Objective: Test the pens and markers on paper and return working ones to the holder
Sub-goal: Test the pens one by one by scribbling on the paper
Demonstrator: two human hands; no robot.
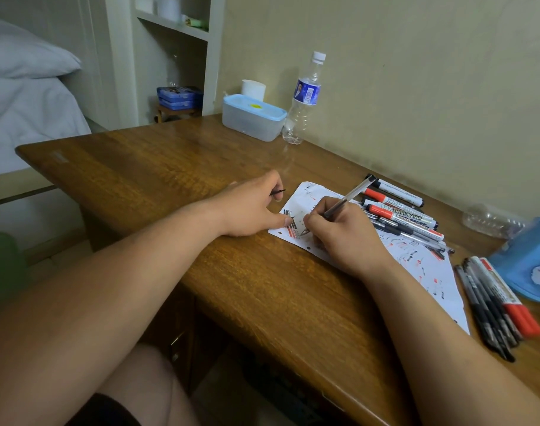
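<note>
Scribbling at the near corner of the paper (428, 272), the right hand (345, 238) has its thumb and fingers curled tight round a slim clear-barrelled pen (345, 199), low down near the tip, with the barrel slanting up and away toward the wall. The left hand (250, 207) rests on the table (170, 167) with its thumb at the sheet's edge, pinching a thin black piece (277, 192), likely the pen's cap.

That pen looks light, stiff and smooth, so I'd judge it needs only a gentle pinch; a hold close to the tip gives control for marking, while a mid-barrel hold would suit carrying it off. The sheet is thin and would slide or crumple unless pinned flat.

More markers and pens (397, 212) lie heaped just beyond the writing hand, partly on the paper. Another row (493, 302) lies off the sheet's right edge, beside a blue case (527, 262) that may be the holder; I can't tell.
</note>
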